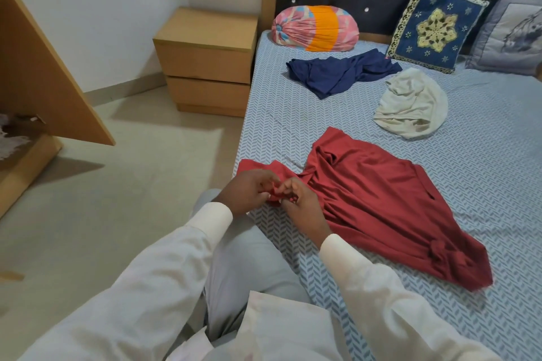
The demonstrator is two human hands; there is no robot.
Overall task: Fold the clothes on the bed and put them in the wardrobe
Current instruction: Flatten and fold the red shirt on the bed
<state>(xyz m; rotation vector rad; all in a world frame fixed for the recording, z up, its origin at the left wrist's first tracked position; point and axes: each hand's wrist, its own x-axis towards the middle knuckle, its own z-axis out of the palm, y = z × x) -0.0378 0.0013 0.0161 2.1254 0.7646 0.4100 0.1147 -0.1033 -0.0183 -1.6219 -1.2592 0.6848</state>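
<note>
A red garment lies spread and crumpled on the bed, near its left edge. My left hand and my right hand meet at the garment's near-left corner, and both pinch a bunched bit of red cloth between fingers and thumb. Farther up the bed lie a crumpled navy garment and a cream garment. The wardrobe stands at the left with its wooden door swung open; some pale cloth shows inside it.
A wooden two-drawer bedside table stands by the bed's head. A pink and orange bolster, a blue embroidered cushion and a grey pillow lean on the dark headboard. Pale floor lies between bed and wardrobe.
</note>
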